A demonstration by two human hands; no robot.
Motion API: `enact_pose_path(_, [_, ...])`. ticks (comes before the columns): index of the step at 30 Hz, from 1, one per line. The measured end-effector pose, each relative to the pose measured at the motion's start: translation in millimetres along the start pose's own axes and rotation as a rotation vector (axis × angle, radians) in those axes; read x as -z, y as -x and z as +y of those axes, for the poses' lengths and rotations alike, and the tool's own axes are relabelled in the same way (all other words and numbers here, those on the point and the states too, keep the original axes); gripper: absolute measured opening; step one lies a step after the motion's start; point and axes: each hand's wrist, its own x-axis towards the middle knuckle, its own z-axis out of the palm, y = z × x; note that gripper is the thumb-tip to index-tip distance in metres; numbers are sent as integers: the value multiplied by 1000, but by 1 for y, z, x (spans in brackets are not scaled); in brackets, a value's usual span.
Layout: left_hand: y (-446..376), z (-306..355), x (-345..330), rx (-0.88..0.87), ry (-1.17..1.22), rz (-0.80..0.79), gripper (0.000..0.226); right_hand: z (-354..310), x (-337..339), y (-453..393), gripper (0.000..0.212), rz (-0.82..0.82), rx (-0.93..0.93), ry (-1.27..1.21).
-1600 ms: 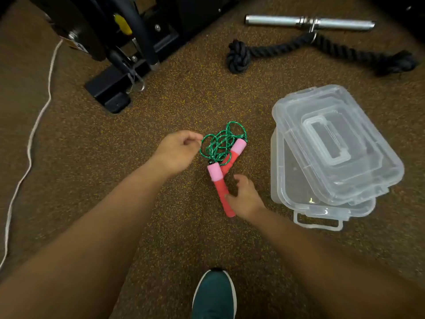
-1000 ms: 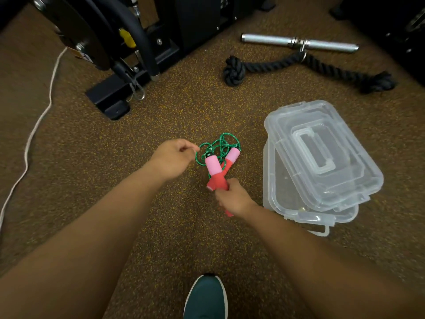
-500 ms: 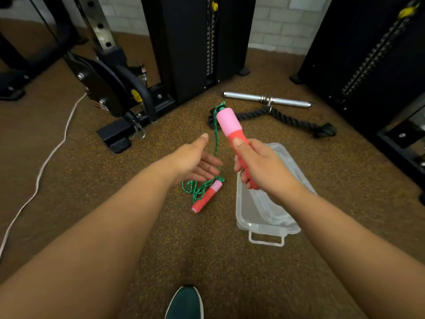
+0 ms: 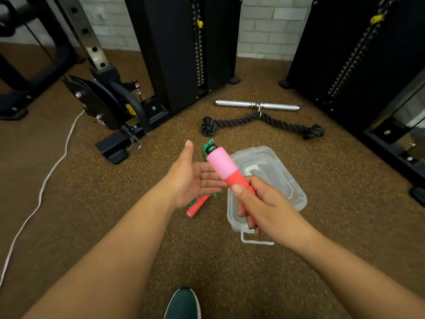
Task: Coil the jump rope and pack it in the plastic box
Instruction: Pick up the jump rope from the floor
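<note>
Right hand (image 4: 264,206) at centre frame, wrapped firmly round the red end of one rope handle (image 4: 226,171), pink end tilted up and to the left. Green cord (image 4: 207,148) pokes out from the pink tip. Left hand (image 4: 190,178) just beside it, palm spread wide, fingers flat, holding nothing. Below that palm, the second handle (image 4: 197,207) lies on the floor (image 4: 92,192) with a bit of cord beside it. The clear box (image 4: 271,171) sits on the floor right of centre, partly behind the right hand. A shoe (image 4: 182,303) at the bottom edge.
</note>
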Motion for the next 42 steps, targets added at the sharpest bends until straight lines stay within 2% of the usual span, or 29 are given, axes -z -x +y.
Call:
enact_pose_path(6, [-3, 4, -11, 18, 162, -102, 101, 11, 0, 6, 13, -49, -11, -31])
enact_pose_path(9, [-2, 9, -7, -9, 266, -142, 82, 21, 0, 10, 16, -115, -7, 31])
enact_pose_path(13, [-2, 14, -5, -97, 273, -106, 50, 32, -1, 12, 11, -193, -10, 157])
enact_pose_path(17, [-2, 19, -6, -146, 355, -97, 49, 33, -5, 13, 19, -254, -22, 134])
enact_pose_path(22, [0, 22, -5, -171, 424, -127, 53, 37, -2, 10, 16, -284, -77, 117])
enact_pose_path(24, [2, 24, -4, -174, 440, -158, 54, 41, -1, 8, 17, -284, -35, 220])
enact_pose_path(27, [8, 29, -6, -153, 425, -212, 55, 50, -1, 3, 21, -267, 90, 507])
enact_pose_path(30, [13, 30, -11, -103, 347, -301, 52, 52, -1, -6, 27, -274, 116, 695])
enact_pose_path(32, [15, 31, -16, -76, 263, -380, 48, 48, 6, -13, 39, -298, 85, 645])
enact_pose_path(34, [16, 31, -21, -62, 203, -450, 45, 41, 19, -19, 59, -264, 19, 423])
enact_pose_path(36, [17, 31, -23, -48, 168, -510, 45, 31, 30, -27, 54, -129, 54, 217])
enact_pose_path(38, [18, 29, -24, -30, 116, -546, 47, 25, 37, -35, 45, 24, 159, 159])
enact_pose_path(39, [18, 27, -25, -18, 88, -559, 49, 22, 37, -38, 47, 47, 198, 171])
enact_pose_path(42, [21, 24, -31, 28, 30, -615, 51, 21, 29, -46, 57, -15, 271, 213])
